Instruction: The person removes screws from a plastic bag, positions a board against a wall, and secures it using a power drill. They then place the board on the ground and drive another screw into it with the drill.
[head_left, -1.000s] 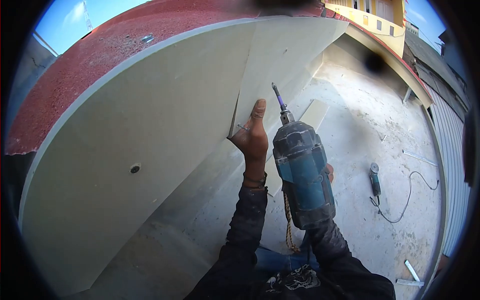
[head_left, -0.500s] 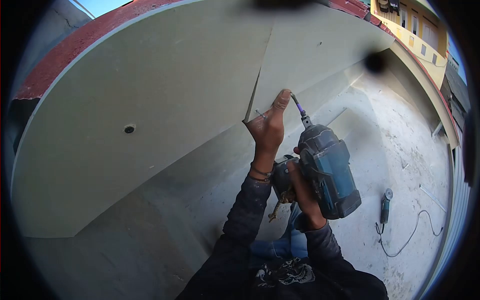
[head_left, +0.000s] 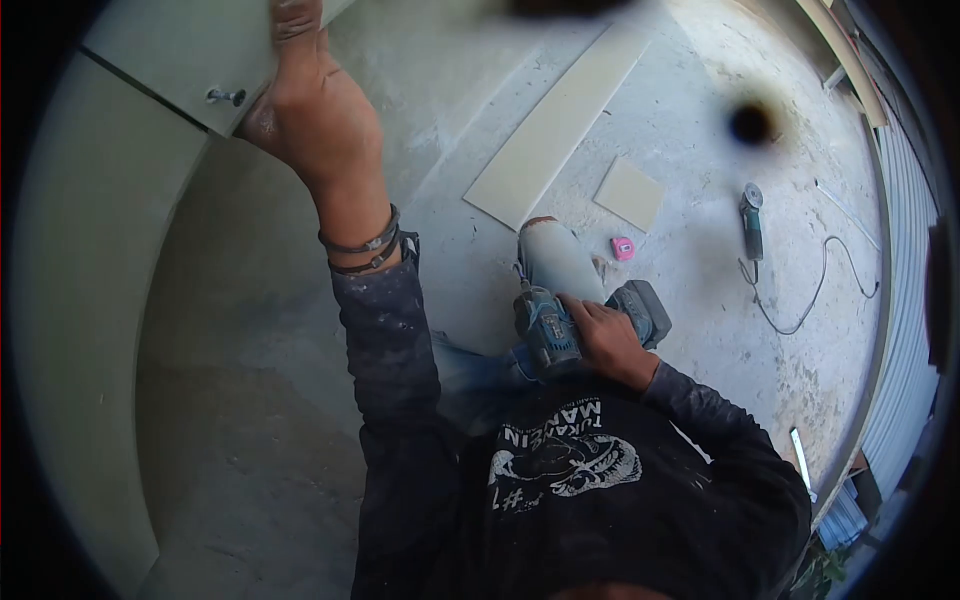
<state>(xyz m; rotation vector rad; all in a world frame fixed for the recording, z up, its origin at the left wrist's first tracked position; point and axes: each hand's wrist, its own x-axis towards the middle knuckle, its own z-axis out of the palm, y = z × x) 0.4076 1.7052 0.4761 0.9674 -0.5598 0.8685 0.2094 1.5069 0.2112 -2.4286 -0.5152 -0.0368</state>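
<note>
Drill [head_left: 548,325] lowered well clear of the panel [head_left: 180,50], right fingers [head_left: 592,314] gripping it, left fingers [head_left: 297,25] clasping the panel's edge.

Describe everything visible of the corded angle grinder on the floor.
The angle grinder lies on the bare grey floor, well to the right of the pink tape measure. Its slim body is teal and black, plastic by the look of it. A round greyish disc sits at the end away from the person. From the near end, a dark cord curves loosely over the floor to the right. No hand touches it; its switch and markings are too small to make out.
</note>
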